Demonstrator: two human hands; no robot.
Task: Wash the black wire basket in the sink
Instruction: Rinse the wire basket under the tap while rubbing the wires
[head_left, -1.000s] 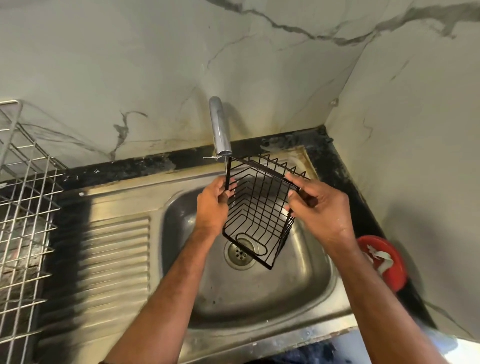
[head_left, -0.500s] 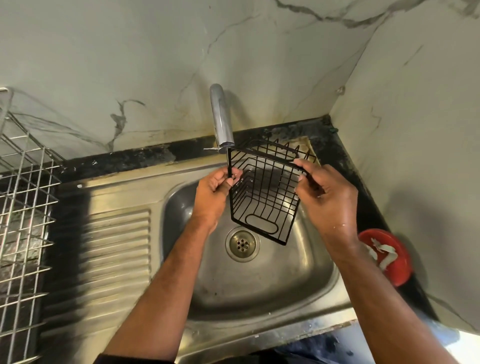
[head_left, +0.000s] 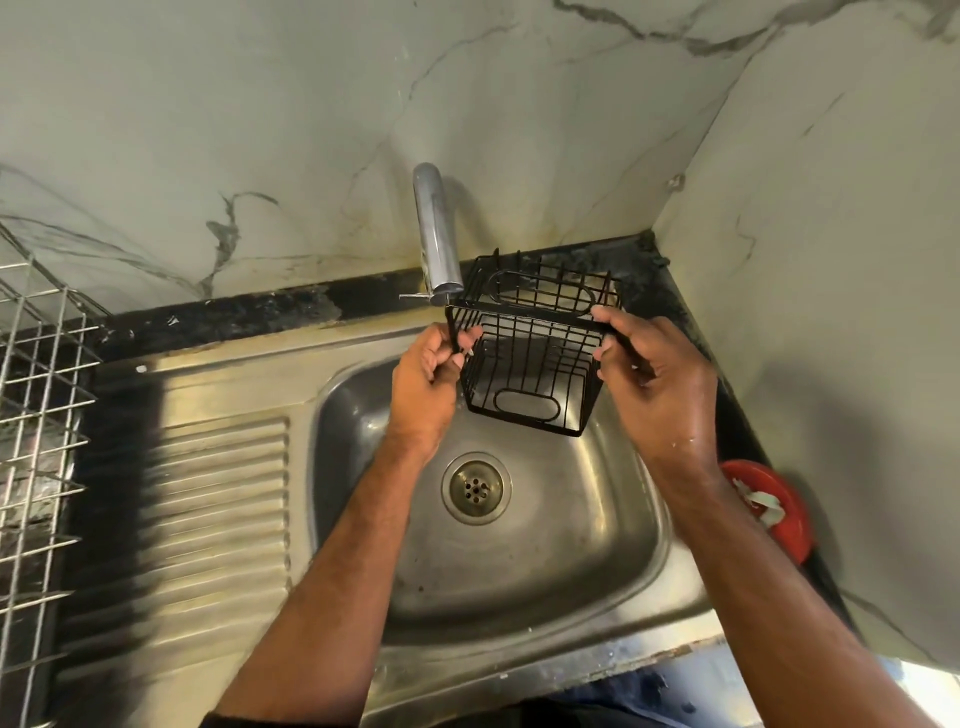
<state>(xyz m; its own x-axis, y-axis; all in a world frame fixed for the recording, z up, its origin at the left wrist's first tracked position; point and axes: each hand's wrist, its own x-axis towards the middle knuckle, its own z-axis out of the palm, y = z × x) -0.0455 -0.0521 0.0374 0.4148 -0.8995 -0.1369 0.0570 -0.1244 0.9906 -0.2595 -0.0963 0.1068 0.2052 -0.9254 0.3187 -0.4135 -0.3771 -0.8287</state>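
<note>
The black wire basket hangs in the air over the steel sink, just right of the chrome tap. Its open side faces me and it is tilted. My left hand grips the basket's left rim wire with curled fingers. My right hand pinches the right rim between thumb and fingers. No water stream is visible from the tap. The drain lies below the basket.
A ribbed steel drainboard lies left of the basin. A metal wire rack stands at the far left. A red round object sits on the dark counter at the right. Marble walls close off the back and right.
Both hands turned the basket and raised it toward the tap; its lower end swung up from above the drain, so the opening now faces me squarely.
</note>
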